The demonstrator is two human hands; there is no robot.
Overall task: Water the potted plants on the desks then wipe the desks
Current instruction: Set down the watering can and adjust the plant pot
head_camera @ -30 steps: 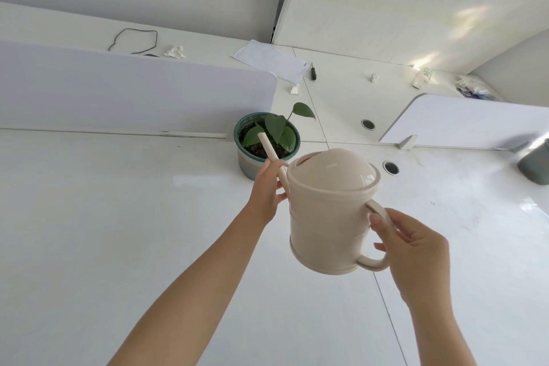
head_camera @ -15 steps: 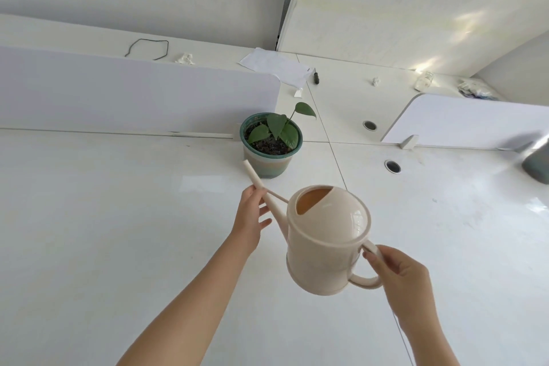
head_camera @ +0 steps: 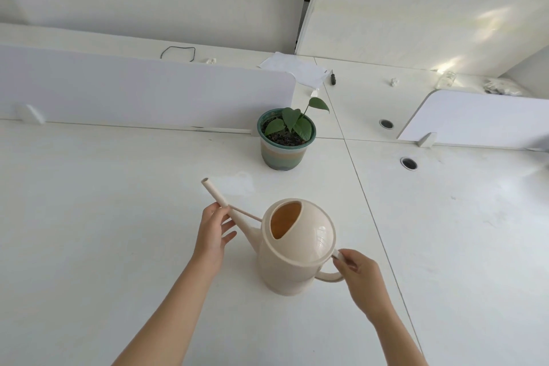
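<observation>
A beige watering can (head_camera: 297, 249) stands upright on the white desk (head_camera: 104, 232), its spout pointing up and left. My right hand (head_camera: 358, 272) grips its handle at the right. My left hand (head_camera: 214, 233) holds the spout partway along, fingers partly spread. A small green-leaved plant in a striped green pot (head_camera: 285, 140) stands farther back, beside the end of a white divider panel (head_camera: 142, 92), apart from the can.
A second divider (head_camera: 481, 119) stands at the right. Two round cable holes (head_camera: 408, 163) sit in the desks. On the far desk lie a sheet of paper (head_camera: 292, 68), a black cable loop (head_camera: 178, 52), a dark pen and small scraps.
The can was tipped with its spout over the pot; it has come back toward me, been lowered and now rests upright on the desk. Both hands came down with it.
</observation>
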